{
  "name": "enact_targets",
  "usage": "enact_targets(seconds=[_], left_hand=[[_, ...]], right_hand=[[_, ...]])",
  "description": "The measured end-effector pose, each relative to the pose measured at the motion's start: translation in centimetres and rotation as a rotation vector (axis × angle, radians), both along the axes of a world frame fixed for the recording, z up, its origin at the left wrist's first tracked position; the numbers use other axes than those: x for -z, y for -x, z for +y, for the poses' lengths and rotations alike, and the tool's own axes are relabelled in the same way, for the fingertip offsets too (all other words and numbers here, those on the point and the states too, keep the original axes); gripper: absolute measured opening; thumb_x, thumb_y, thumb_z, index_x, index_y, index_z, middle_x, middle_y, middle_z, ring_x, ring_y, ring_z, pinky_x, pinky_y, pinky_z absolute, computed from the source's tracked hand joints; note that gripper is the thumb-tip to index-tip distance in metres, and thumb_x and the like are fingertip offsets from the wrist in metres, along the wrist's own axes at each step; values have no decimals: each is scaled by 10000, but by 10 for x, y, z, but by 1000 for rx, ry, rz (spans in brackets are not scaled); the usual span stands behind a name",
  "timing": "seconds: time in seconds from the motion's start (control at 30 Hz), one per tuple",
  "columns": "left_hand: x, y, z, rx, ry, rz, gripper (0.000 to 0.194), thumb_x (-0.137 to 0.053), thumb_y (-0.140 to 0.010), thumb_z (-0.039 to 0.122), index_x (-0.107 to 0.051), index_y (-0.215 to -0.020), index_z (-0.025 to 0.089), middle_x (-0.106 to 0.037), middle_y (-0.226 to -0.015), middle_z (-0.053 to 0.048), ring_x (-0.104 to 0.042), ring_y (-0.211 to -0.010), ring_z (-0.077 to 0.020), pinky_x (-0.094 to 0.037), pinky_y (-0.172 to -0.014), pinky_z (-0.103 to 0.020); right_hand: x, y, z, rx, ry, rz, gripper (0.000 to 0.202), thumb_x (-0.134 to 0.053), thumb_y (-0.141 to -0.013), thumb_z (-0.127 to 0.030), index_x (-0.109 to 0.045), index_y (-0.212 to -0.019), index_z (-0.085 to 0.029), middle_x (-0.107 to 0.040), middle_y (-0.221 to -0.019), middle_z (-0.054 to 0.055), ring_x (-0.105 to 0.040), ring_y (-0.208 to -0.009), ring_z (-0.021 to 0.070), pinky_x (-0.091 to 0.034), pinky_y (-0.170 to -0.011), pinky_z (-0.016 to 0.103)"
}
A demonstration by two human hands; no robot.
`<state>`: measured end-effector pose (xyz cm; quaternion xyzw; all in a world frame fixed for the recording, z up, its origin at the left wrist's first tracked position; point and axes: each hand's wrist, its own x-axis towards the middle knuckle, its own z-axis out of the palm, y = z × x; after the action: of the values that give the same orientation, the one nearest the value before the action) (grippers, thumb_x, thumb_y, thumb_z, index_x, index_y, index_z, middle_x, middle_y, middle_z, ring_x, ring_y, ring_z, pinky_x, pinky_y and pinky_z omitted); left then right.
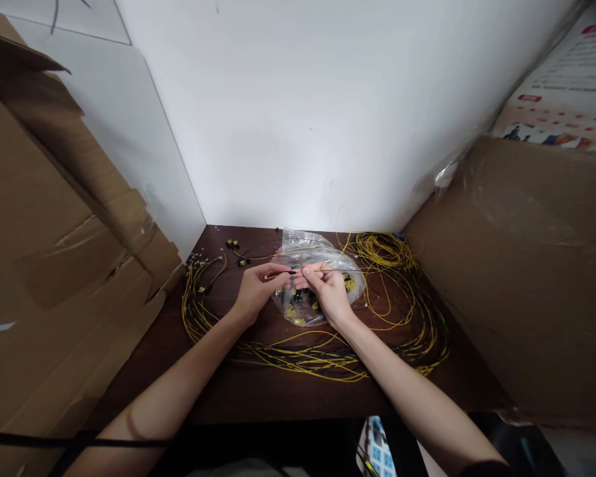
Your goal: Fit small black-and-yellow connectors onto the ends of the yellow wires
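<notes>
Over a clear plastic bag [302, 315] of small yellow and black parts, both hands meet fingertip to fingertip. My left hand [263, 286] pinches thin yellow and black wires near a small dark piece at its fingertips. Just right of it, my right hand [326, 285] is closed on the same wires between thumb and fingers. The wire ends are too small to make out clearly. A large loop of yellow and black wires [318, 363] lies around the bag, passing in front of the hands and under the forearms.
A coil of yellow wire [385, 250] lies at the table's back right. Small yellow-black parts [233, 244] and white bits are scattered at the back left. Cardboard stands at the left [54, 265] and right [526, 278], with a white wall [298, 119] behind.
</notes>
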<state>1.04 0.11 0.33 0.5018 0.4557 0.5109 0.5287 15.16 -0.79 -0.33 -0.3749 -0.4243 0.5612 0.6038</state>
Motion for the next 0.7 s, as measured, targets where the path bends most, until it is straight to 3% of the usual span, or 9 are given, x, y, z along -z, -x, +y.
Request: enact_targets(seconds=[0.23, 0.7], left_hand=[[2, 1, 1, 16, -1, 3, 217, -720, -599, 271, -707, -772, 141, -682, -631, -25, -619, -598, -144, -488, -655, -266], [5, 2, 3, 29, -43, 41, 205, -712, -601, 255, -703, -766, 133, -687, -644, -34, -616, -601, -145, -481, -641, -258]], right_hand=[[1, -1, -1, -33, 4, -7, 262, -758, -585, -311, -640, -765, -161, -668, -639, -5, -637, -589, 130, -533, -661, 275], [2, 0, 1, -30, 19, 67, 303, -723, -629, -385, -545, -775, -188, -651, -618, -7, -645, -580, 168, -549, -638, 328]])
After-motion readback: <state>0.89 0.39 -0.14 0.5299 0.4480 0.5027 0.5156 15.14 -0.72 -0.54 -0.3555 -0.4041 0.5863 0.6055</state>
